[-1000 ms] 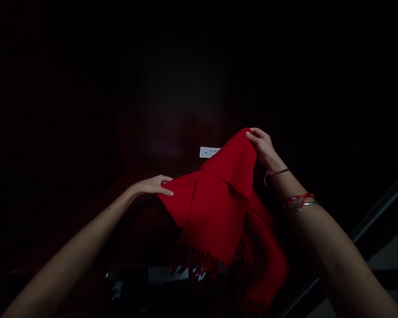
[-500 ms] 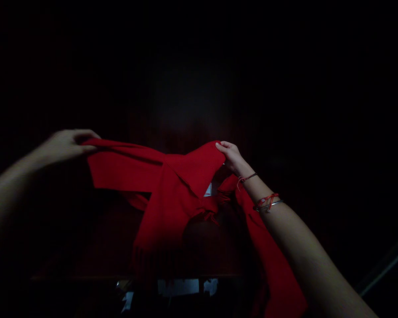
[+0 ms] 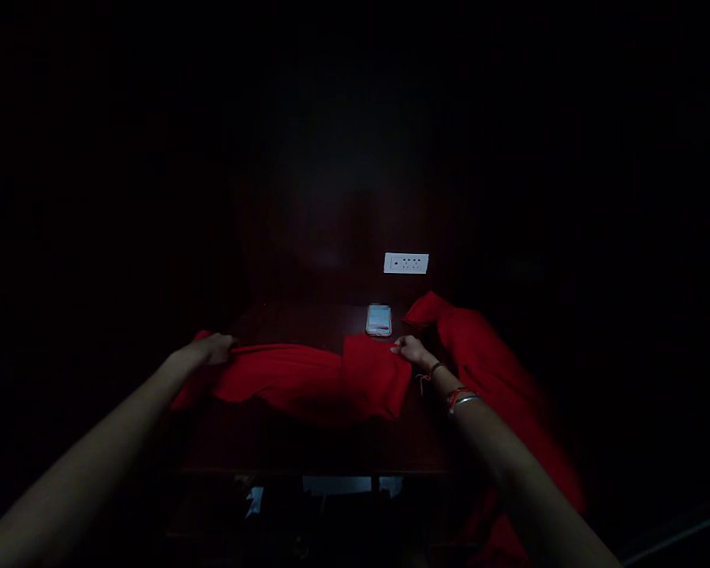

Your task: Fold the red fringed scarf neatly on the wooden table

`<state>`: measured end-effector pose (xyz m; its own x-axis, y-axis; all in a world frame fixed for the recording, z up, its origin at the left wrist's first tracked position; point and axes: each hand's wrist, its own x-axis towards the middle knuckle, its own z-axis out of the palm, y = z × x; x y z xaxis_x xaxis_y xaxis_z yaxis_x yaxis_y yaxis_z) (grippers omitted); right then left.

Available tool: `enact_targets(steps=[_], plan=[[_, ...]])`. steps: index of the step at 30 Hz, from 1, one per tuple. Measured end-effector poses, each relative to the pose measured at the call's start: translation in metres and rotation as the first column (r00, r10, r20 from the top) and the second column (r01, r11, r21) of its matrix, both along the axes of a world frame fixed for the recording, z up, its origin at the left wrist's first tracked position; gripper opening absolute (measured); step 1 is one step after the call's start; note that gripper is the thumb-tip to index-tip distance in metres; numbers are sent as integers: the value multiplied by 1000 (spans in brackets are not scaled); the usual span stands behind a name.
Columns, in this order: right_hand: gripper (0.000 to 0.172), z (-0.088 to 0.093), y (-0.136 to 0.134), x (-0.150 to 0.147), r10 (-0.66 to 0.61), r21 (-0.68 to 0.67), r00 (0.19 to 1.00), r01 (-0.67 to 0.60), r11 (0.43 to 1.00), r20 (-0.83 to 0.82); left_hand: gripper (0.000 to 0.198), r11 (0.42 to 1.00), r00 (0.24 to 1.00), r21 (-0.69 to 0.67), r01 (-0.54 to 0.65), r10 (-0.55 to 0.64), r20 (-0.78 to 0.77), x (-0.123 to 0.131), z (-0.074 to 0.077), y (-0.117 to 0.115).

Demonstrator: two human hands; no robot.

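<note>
A red scarf (image 3: 308, 379) lies stretched from side to side low over a dark table (image 3: 308, 450), its right part folded over. My left hand (image 3: 216, 348) is closed around the cloth toward its left end, and a bit of red hangs out beyond the fist. At the upper right corner of the fold, my right hand (image 3: 411, 349) pinches the fabric between thumb and fingers. Bracelets circle that wrist and forearm. Deep shadow hides the scarf's lower edge.
A phone (image 3: 379, 319) with a lit screen lies just behind the scarf. More red cloth (image 3: 491, 355) is heaped along the right side, partly behind my right forearm. A white socket panel (image 3: 406, 263) sits on the back wall. Pale items (image 3: 337, 484) show below the table's front edge.
Both hands have come down toward the table and the scarf, held up before, now lies low across it. The phone and socket panel have come into full view.
</note>
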<state>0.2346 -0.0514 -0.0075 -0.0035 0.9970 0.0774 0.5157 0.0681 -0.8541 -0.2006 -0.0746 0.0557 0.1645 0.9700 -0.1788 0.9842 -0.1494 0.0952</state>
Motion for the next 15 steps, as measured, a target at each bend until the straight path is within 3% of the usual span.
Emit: enact_targets(steps=[4, 7, 11, 15], plan=[[12, -1, 8, -2, 21, 89, 999, -19, 996, -25, 46, 996, 998, -88, 2, 4, 65, 37, 17, 12], [16, 4, 15, -11, 44, 159, 998, -35, 987, -50, 51, 996, 974, -52, 68, -56, 218, 85, 22, 18], [13, -3, 20, -16, 25, 200, 998, -15, 980, -50, 44, 998, 921, -49, 38, -16, 389, 160, -4, 31], [12, -12, 20, -11, 40, 208, 998, -29, 978, -49, 32, 991, 742, -128, 28, 65, 668, 208, -39, 50]])
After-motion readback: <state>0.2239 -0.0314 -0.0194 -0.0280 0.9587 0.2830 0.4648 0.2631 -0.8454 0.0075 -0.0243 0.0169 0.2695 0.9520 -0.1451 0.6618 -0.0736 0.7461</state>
